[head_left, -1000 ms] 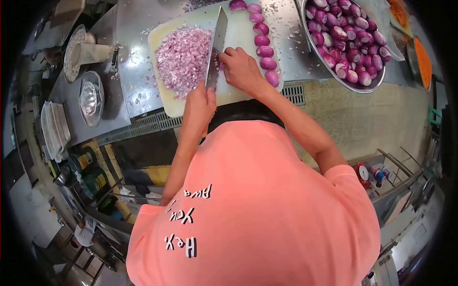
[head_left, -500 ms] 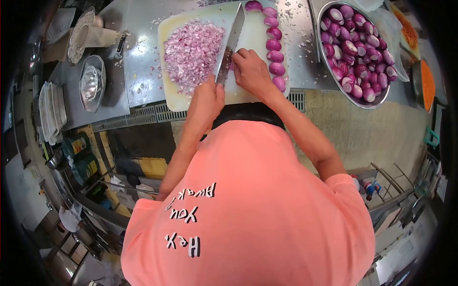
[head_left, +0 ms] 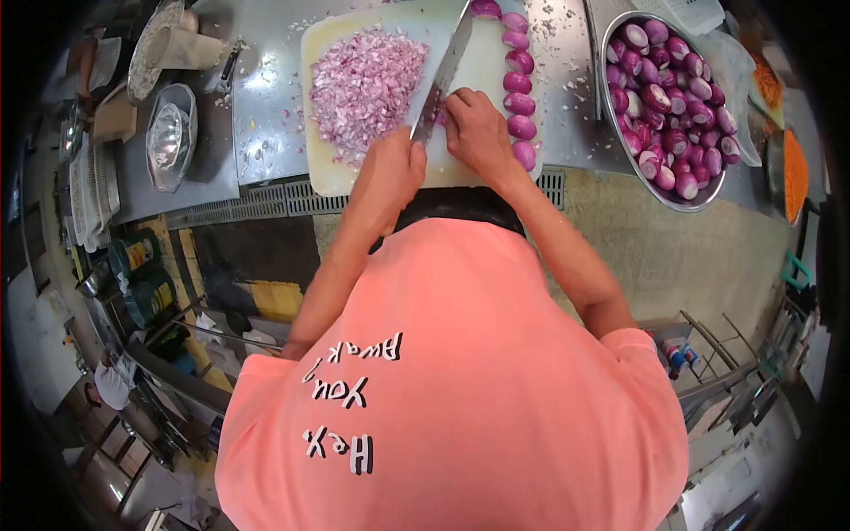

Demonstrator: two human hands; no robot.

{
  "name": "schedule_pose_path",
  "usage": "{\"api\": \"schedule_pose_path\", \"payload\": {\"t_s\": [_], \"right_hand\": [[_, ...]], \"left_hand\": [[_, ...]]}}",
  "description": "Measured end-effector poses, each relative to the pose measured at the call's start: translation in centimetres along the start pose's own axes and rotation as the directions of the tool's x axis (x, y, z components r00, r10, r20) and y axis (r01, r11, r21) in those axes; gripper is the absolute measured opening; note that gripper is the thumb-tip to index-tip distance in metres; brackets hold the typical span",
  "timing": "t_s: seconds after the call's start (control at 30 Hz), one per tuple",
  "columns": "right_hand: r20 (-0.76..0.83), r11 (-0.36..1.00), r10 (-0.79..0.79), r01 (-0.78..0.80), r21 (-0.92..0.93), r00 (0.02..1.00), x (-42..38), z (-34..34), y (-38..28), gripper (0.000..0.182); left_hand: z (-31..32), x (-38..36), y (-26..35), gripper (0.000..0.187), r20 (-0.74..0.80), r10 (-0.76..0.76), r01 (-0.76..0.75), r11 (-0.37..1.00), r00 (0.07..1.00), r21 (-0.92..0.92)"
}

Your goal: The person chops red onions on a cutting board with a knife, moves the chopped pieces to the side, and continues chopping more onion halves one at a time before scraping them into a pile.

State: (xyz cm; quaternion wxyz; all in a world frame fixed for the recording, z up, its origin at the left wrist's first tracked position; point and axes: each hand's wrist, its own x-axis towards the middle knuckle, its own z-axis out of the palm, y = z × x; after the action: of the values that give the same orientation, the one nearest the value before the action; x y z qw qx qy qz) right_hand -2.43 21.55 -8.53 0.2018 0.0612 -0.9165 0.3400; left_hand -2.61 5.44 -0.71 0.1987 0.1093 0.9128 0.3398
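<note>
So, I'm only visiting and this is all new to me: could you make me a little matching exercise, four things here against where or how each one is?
Things
1. Knife
2. Chopped onion
3. Metal bowl
4. Cutting board

Where or how
A. Full of purple onions
B. Gripped by the left hand
C. Whitish, flat on the metal table
D. Heaped in small pieces

Pairs: 1-B, 2-D, 3-A, 4-C

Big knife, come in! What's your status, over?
Left hand gripping knife. Right hand beside it, at a mostly hidden onion piece. Chopped onion heaped on the board. Right fingertips very close to the steel.
</note>
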Motion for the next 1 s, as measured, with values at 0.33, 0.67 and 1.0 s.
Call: {"api": "schedule_pose_path", "payload": {"t_s": [0.33, 0.67, 1.0], "right_hand": [[-0.028, 0.999, 0.021, -0.02, 0.026, 0.999, -0.2, 0.2, 0.0, 0.011], [-0.011, 0.998, 0.061, -0.06, 0.032, 0.998, -0.7, 0.1, 0.0, 0.009], [-0.011, 0.986, 0.168, -0.168, 0.026, 0.986, -1.9, -0.3, -1.0, 0.017]], "left_hand": [[1.2, -0.4, -0.9, 0.022, -0.06, 0.129, -0.126, 0.99, 0.99, 0.057], [1.0, 0.7, 0.1, 0.019, 0.024, 0.017, -0.017, 1.0, 1.0, 0.005], [1.1, 1.3, -3.4, 0.024, -0.063, 0.161, -0.15, 0.977, 0.985, 0.153]]}}
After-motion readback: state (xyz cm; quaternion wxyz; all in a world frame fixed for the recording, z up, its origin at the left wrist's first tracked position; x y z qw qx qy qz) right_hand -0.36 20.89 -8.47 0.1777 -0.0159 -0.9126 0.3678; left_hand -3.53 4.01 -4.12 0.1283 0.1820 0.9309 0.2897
